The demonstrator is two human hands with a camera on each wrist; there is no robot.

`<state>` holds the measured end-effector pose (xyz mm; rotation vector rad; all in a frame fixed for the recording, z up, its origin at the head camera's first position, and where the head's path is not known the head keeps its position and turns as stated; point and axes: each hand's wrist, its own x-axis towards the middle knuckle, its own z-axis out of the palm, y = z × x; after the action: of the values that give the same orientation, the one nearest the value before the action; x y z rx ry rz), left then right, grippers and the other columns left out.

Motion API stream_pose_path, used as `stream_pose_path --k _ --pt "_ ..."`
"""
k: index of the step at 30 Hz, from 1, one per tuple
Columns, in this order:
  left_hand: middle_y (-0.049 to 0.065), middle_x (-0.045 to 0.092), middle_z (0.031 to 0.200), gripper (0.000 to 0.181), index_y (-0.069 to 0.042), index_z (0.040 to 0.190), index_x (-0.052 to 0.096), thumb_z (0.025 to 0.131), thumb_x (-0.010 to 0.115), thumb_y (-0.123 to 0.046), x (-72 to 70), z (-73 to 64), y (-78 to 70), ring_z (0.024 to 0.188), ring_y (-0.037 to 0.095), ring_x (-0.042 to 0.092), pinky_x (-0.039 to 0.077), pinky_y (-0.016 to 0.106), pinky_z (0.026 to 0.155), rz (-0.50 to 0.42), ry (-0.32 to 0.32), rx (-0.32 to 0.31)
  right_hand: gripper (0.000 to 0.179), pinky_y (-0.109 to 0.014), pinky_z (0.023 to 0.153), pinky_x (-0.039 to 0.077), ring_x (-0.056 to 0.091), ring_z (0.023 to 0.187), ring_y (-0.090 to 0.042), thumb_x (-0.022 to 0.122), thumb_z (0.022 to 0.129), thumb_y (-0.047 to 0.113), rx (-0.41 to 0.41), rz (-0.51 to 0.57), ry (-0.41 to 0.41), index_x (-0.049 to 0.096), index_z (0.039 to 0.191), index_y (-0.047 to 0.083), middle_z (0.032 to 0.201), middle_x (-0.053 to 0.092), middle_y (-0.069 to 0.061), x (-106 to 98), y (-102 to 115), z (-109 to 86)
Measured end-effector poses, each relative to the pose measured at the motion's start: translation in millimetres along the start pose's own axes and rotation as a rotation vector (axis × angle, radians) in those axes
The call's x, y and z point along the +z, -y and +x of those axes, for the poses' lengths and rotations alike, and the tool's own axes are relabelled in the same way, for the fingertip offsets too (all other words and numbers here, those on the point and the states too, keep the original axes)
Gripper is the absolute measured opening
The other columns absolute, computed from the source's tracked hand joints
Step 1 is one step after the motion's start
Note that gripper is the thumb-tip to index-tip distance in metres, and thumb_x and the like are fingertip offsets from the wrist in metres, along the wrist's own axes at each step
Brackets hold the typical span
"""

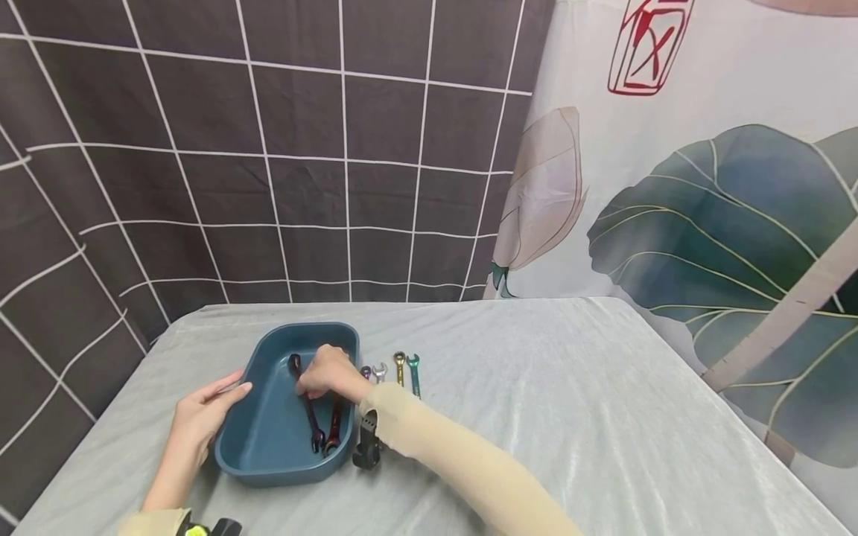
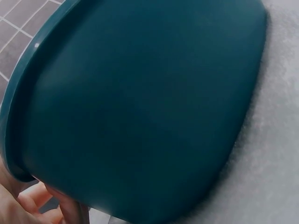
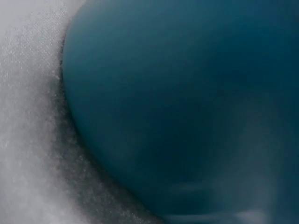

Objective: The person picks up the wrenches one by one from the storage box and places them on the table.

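Note:
A blue plastic basin [image 1: 258, 439] stands on the cloth-covered table. My left hand [image 1: 201, 413] grips its left rim; in the left wrist view, fingers [image 2: 39, 203] lie under the rim beside the outer wall. Inside the basin, my right hand [image 1: 328, 372] pinches a dark reddish wrench [image 1: 311, 418] near its upper part. A second dark reddish wrench [image 1: 335, 420] lies to the right, along the basin's inner wall. The right wrist view holds only the basin's outer side [image 3: 163, 102] and cloth, so the right fingers are hidden there.
Right of the basin lie a purple wrench [image 1: 366, 371], a silver wrench [image 1: 380, 371], a gold wrench [image 1: 400, 366] and a green wrench [image 1: 414, 372], partly behind the right forearm. A dark grid curtain [image 1: 302, 186] hangs behind the table.

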<state>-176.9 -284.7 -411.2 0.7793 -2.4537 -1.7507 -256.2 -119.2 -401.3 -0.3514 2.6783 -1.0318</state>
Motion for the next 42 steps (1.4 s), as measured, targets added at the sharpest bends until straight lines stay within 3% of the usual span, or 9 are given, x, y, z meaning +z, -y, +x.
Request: stream_pose_path --k 11,18,27,33,42 --pt "0.009 0.035 0.142 0.066 -0.012 0.135 0.042 0.079 0.064 -0.040 -0.7 -0.6 -1.6 0.132 0.028 0.033 0.034 0.042 0.106 -0.009 0.009 -0.009 0.040 -0.020 0.033 0.023 0.049 0.034 -0.009 0.071 0.067 0.013 -0.057 0.013 -0.018 0.043 0.038 0.014 0.037 0.050 0.001 -2.3 -0.2 0.6" --pt "0.011 0.035 0.143 0.067 -0.010 0.135 0.042 0.080 0.064 -0.041 0.1 -1.1 -2.0 0.132 0.030 0.033 0.034 0.043 0.106 -0.017 0.008 -0.007 0.037 -0.018 0.039 0.032 0.052 0.038 -0.005 0.074 0.069 0.020 -0.110 0.049 -0.050 0.051 0.041 0.015 0.039 0.053 0.005 -0.6 -1.8 3.2" --pt "0.012 0.035 0.143 0.068 -0.010 0.135 0.042 0.079 0.064 -0.042 0.9 -1.7 -1.9 0.132 0.032 0.032 0.033 0.045 0.106 -0.009 0.006 -0.002 0.014 -0.017 0.045 0.043 0.056 0.044 -0.004 0.074 0.072 0.018 -0.116 0.154 -0.078 0.066 0.061 0.016 0.049 0.060 0.006 2.0 -1.0 4.2" --pt "0.012 0.034 0.143 0.068 -0.010 0.135 0.042 0.079 0.063 -0.043 1.1 -1.8 -0.3 0.133 0.032 0.031 0.033 0.046 0.106 -0.010 0.007 -0.009 0.003 -0.019 0.045 0.042 0.055 0.046 -0.004 0.071 0.074 0.017 -0.150 0.201 -0.099 0.069 0.072 0.015 0.052 0.060 0.008 1.1 1.2 0.6" --pt "0.012 0.034 0.143 0.069 -0.011 0.135 0.041 0.079 0.064 -0.043 1.1 -2.7 -1.3 0.133 0.033 0.031 0.033 0.046 0.105 -0.018 0.008 -0.020 0.007 -0.019 0.046 0.046 0.057 0.049 -0.004 0.071 0.075 0.018 -0.177 0.278 -0.148 0.066 0.079 0.016 0.060 0.065 0.006 1.6 1.6 -4.5"
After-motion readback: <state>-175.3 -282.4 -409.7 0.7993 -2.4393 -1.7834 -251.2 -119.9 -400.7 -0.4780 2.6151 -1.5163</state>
